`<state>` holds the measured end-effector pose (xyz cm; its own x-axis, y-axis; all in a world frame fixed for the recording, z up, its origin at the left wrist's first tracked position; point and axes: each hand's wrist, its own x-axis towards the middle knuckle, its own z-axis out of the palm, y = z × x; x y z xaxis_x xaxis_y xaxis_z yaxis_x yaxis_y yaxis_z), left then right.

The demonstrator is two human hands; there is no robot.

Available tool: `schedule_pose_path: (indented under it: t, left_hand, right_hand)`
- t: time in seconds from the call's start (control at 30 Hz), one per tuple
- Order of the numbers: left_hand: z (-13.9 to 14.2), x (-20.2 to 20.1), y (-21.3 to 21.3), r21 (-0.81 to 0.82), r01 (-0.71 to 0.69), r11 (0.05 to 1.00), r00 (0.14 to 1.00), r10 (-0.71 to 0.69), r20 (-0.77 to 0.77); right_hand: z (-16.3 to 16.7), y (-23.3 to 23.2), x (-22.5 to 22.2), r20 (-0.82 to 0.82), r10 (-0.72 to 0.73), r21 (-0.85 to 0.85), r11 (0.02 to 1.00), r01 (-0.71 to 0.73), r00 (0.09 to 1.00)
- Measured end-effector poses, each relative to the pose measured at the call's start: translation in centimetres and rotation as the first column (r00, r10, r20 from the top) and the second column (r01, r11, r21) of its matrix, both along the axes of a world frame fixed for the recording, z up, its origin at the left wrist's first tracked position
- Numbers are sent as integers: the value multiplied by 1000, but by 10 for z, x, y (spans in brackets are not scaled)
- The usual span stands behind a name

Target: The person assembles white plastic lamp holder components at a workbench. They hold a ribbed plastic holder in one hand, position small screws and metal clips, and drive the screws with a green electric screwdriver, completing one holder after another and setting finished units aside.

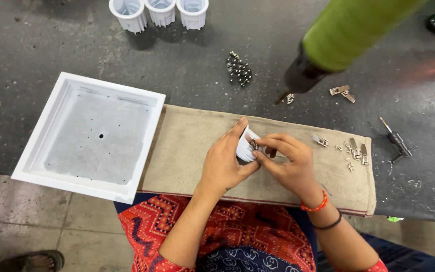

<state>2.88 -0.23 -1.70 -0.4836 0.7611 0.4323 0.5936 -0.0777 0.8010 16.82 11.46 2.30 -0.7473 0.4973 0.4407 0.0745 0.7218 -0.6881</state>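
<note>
One head-worn camera looks steeply down, close over the workbench (51,40) edge.

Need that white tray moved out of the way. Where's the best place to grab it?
Take the white tray by its near rim, where it overhangs the bench edge, coming from below-front. The raised flat rim gives a lip to pinch, and that corner looks free; the right edge lies against the cloth.

Even, moderately bright overhead light; shadows soft and short. The green-wrapped power tool (343,40) at one o'clock is blurred. Red glare at three o'clock edge.
</note>
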Motion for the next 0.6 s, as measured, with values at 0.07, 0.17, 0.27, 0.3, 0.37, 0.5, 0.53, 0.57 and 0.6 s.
schedule_pose_path:
  t: [0.07,0.17,0.27,0.3,0.37,0.5,0.53,0.57,0.6]
  left_hand:
    - [1,0,0,-11,8,1000,1000,-8,7]
    - [2,-2,-1,-75,46,996,996,-40,81]
    - [4,-5,-2,-65,81,995,991,-73,111]
    - [4,-6,-2,-22,78,997,994,-76,78]
    - [7,-9,-4,-6,82,997,995,-82,64]
    - [14,-14,-7,-31,116,993,991,-113,77]
    - [15,-15,-7,-16,126,992,990,-125,65]
    - [17,-15,-7,-9,131,991,988,-130,83]
    - [18,-15,-8,-3,135,991,986,-134,101]
  right_hand:
    - [6,-6,-1,14,-22,39,999,21,1000]
    - [9,-13,-1,32,-75,51,996,73,997]
    - [7,-15,-1,35,-108,71,992,105,994]
    - [7,-15,-1,31,-97,69,993,95,995]
    - [6,-14,-1,23,-74,65,995,73,997]
    - [6,-14,-2,46,-92,62,994,89,995]
    - [6,-14,-2,52,-104,51,993,102,993]
    - [7,-14,-3,58,-117,41,993,115,991]
    - [8,-14,-3,50,-99,70,993,95,994]
